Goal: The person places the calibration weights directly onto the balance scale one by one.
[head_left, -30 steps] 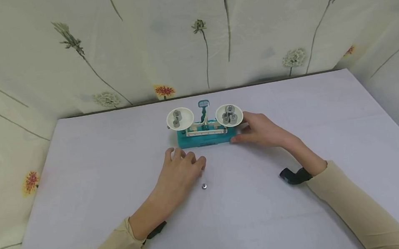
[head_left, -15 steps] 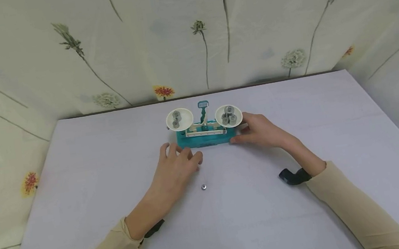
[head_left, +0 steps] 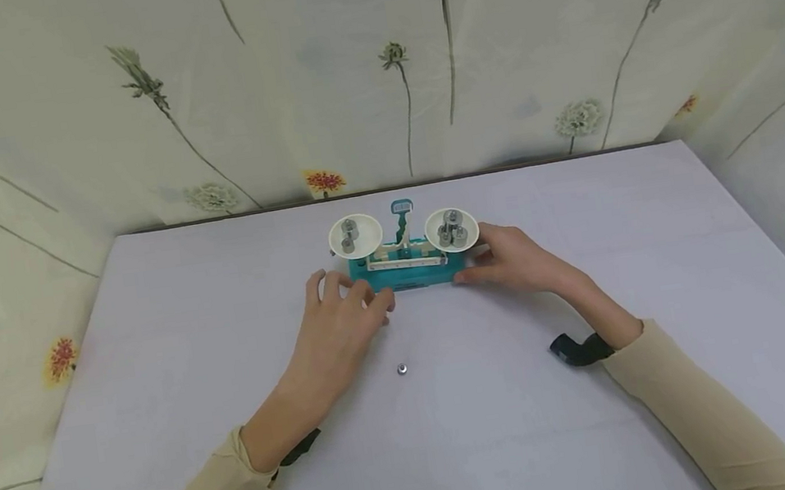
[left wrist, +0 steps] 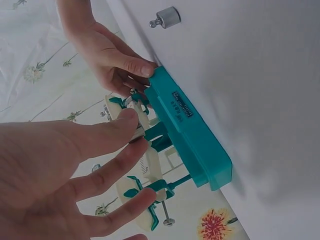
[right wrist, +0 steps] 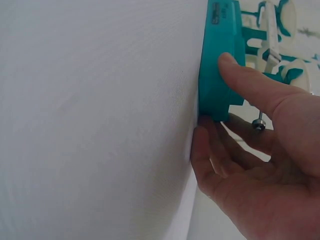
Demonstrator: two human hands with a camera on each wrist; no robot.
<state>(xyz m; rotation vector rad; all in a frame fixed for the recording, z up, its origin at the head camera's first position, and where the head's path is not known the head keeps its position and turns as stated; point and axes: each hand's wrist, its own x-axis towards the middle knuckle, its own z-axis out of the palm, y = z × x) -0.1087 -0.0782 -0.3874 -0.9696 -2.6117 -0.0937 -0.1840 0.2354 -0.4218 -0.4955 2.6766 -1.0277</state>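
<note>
A teal balance scale [head_left: 408,278] with two white pans stands near the back of the table. Several metal weights [head_left: 452,230] sit in its right pan and a couple of weights [head_left: 349,236] in its left pan. My right hand [head_left: 513,258] grips the right end of the base, thumb [right wrist: 255,82] on the front and the other fingers curled at the end. In front of the base's left part is my left hand [head_left: 333,335]. Between its thumb and index finger, the left wrist view shows a small metal weight [left wrist: 137,133], mostly covered by the fingertips.
One loose metal weight [head_left: 402,369] with a knob stands on the white tabletop [head_left: 491,431], nearer than the scale. Behind the table's far edge hangs a flower-patterned cloth [head_left: 345,110]. A dark wrist-camera mount [head_left: 577,349] sticks out beside the right wrist.
My left hand has shifted a little left and toward the scale. The right hand stays on the base, and the loose weight and the loaded pans look the same.
</note>
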